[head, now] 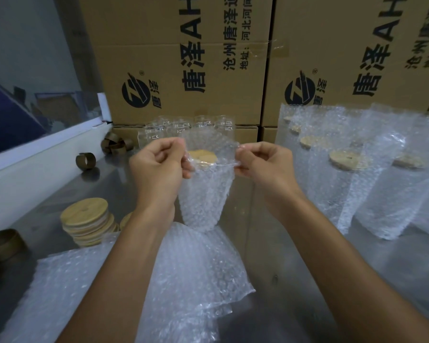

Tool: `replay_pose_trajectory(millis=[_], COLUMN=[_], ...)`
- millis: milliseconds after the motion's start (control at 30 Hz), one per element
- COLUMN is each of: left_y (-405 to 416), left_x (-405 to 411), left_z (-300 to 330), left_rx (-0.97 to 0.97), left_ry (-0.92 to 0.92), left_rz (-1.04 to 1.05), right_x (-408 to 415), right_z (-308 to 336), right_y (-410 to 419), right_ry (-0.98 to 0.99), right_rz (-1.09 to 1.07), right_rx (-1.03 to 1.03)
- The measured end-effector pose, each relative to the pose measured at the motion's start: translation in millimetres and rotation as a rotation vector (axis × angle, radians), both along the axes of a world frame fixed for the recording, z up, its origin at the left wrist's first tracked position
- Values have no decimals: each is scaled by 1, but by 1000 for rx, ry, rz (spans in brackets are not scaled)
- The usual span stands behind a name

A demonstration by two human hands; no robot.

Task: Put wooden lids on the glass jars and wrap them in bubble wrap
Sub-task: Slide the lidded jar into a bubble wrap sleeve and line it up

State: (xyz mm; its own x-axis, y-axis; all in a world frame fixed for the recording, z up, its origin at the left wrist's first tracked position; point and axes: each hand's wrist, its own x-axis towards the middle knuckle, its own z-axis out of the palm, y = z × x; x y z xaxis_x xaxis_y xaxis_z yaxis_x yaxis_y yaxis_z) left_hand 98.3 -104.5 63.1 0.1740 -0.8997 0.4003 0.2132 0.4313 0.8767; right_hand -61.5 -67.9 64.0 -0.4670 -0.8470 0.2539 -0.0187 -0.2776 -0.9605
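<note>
While standing upright at frame centre, a lidded jar (203, 194) in a bubble-wrap sleeve (208, 209) — wooden lid (203, 157) visible through the open top. Left hand (159, 167) and right hand (263, 164), fingers curled, each pinching a side of the sleeve's mouth. Beneath, loose bubble wrap (196, 276) on the steel table (307, 268). Behind, bare glass jars (183, 127). At lower left, stacked wooden lids (87, 224) — at right, wrapped jars (344, 174) in a row. Across the top, cardboard boxes (183, 58).
</note>
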Motion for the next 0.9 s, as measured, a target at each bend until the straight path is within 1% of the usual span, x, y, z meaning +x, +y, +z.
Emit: replay_pose_trajectory(millis=[100,200,267,367,433,500,600,700,733,800,833,900], left_y=[-1,-2,-6,-9,-13,-18,-24,-24,-24,-24,-23,-21], left_x=[0,0,1,-4,-11,-14,-14,-12,-11,-9,-9,-8], left_z=[-1,-7,-15,-30,-44,-55,-64,-62,-62,-61,-60,-58], left_rx=[-5,87,125,117,138,143,148,169,185,224,233,216], left_ry=[-30,-106,-237,-480,-525,-498,-356,-254,-229,-230,-235,-220], left_rz=[28,-30,-105,-152,-156,-125,-51,-18,-32,-68,-88,-139], right_x=[1,2,3,5,8,11,12,5,1,-9,-14,-18], right_z=[3,5,7,11,12,12,12,7,2,-10,-17,-28], right_y=[4,6,7,9,10,12,11,6,4,-2,-3,-3], right_ry=[-4,-7,-27,-45,-14,20,72,114,159,336,416,487], right_rz=[31,43,53,99,161,250,345,284,259,270,307,415], right_rx=[-13,9,21,28,42,53,61,54,79,179,234,301])
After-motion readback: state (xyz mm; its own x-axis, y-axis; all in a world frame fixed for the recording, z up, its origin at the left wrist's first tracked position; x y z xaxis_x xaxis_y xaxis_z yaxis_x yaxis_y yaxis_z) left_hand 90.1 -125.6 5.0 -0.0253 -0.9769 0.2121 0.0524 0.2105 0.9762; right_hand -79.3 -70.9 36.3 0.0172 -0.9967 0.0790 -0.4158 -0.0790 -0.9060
